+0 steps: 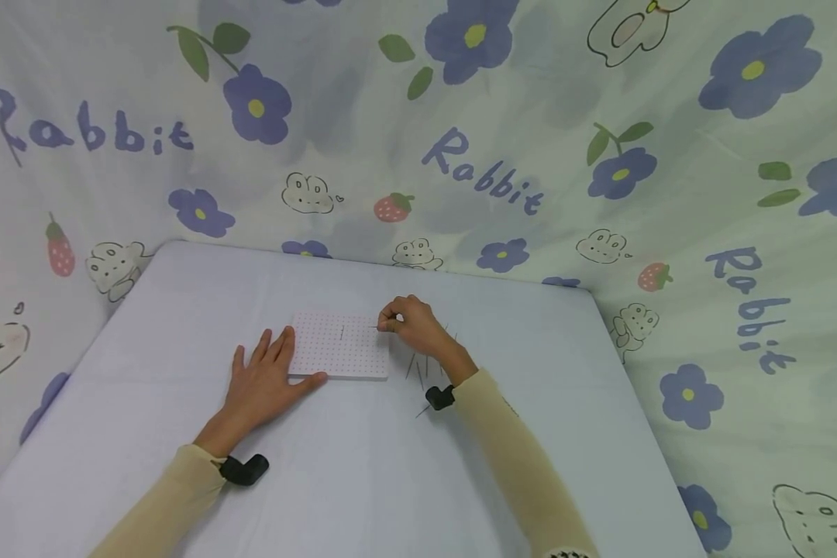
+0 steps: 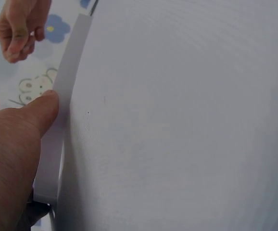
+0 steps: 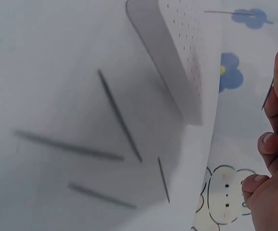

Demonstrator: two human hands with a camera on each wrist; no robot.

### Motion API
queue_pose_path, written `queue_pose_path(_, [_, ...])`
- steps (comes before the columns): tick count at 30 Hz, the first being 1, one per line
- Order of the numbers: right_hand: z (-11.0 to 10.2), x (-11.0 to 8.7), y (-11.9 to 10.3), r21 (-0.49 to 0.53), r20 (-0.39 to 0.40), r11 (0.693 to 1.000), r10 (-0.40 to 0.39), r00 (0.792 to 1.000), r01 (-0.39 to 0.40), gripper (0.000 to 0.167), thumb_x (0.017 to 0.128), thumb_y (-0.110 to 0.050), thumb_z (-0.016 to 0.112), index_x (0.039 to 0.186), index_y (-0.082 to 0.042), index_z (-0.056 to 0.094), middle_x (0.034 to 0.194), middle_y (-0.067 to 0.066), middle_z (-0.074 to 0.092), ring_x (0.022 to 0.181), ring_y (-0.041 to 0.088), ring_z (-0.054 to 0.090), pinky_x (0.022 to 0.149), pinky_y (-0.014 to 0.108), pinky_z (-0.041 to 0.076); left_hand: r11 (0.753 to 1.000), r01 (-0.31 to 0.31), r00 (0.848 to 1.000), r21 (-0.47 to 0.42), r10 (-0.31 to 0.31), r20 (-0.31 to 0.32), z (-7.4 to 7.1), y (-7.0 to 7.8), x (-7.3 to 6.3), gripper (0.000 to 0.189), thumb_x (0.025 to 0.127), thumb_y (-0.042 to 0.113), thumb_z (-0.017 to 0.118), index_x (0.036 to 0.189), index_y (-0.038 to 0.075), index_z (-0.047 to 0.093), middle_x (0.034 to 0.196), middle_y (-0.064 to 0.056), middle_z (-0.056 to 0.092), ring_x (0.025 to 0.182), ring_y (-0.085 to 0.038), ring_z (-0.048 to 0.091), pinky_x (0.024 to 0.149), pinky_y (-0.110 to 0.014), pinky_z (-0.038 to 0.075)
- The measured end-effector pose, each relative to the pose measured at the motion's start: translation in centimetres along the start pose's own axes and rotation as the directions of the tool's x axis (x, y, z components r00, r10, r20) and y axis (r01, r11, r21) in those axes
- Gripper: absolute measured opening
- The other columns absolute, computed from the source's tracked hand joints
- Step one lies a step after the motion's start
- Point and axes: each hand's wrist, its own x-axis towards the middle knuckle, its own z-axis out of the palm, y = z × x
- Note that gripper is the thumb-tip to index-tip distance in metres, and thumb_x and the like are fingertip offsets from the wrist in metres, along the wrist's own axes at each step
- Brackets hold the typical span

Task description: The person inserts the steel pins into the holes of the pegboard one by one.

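Note:
A white board dotted with rows of small holes lies flat on the table. At its left end rests my left hand, fingers straight along the side and thumb against the front edge. One thin metal pin stands up from the board near its middle. Over the board's right side, my right hand pinches another thin metal pin between thumb and forefinger. Several loose pins lie right of the board, partly hidden by the right forearm in the head view.
The table has a white cover. Behind it and along the sides hangs a curtain with flowers and rabbits. A black wrist camera sits on the left wrist, another black camera on the right, close over the loose pins.

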Motion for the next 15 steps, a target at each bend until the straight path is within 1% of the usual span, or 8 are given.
queue_pose_path(4, [0.6, 0.8, -0.9, 0.026, 0.004, 1.0, -0.013, 1.0, 0.013, 0.012, 0.095, -0.029, 0.068, 0.086, -0.02, 0.069, 0.09, -0.01, 0.064, 0.09, 0.013, 0.049, 0.085, 0.031, 0.042, 1.0, -0.001, 1.0, -0.002, 0.001, 0.005, -0.1, -0.1, 0.0, 0.115, 0.086, 0.079, 0.051, 0.158, -0.004, 0.017, 0.162, -0.027, 0.023, 0.15, -0.049, 0.013, 0.112, -0.074, -0.002])
queue_pose_path(8, [1.1, 1.4, -1.6, 0.056, 0.005, 0.998, -0.025, 1.0, 0.025, 0.014, 0.096, -0.027, 0.067, 0.086, -0.018, 0.069, 0.091, -0.008, 0.065, 0.091, 0.013, 0.051, 0.086, 0.03, 0.043, 1.0, 0.0, 1.0, -0.003, 0.0, 0.002, -0.1, -0.1, 0.0, 0.115, 0.086, 0.079, 0.052, 0.158, -0.004, 0.017, 0.162, -0.027, 0.023, 0.151, -0.049, 0.013, 0.112, -0.074, -0.001])
queue_pose_path(11, [1.4, 1.8, -2.0, 0.079, 0.002, 0.997, -0.017, 1.0, 0.016, 0.015, 0.098, -0.027, 0.066, 0.088, -0.017, 0.068, 0.092, -0.008, 0.065, 0.091, 0.012, 0.051, 0.085, 0.029, 0.044, 1.0, -0.002, 1.0, -0.002, 0.002, -0.005, 0.0, -0.2, 0.0, 0.115, 0.086, 0.079, 0.052, 0.158, -0.004, 0.019, 0.162, -0.027, 0.024, 0.15, -0.049, 0.014, 0.112, -0.075, 0.0])
queue_pose_path(15, [1.7, 2.1, -2.4, 0.099, -0.003, 0.995, 0.008, 1.0, -0.007, 0.014, 0.1, -0.028, 0.063, 0.092, -0.017, 0.066, 0.093, -0.007, 0.064, 0.091, 0.012, 0.051, 0.081, 0.027, 0.044, 1.0, -0.004, 1.0, -0.001, 0.004, -0.006, 0.1, -0.3, 0.0, 0.116, 0.086, 0.08, 0.052, 0.158, -0.004, 0.019, 0.161, -0.028, 0.025, 0.15, -0.049, 0.015, 0.112, -0.075, 0.0])
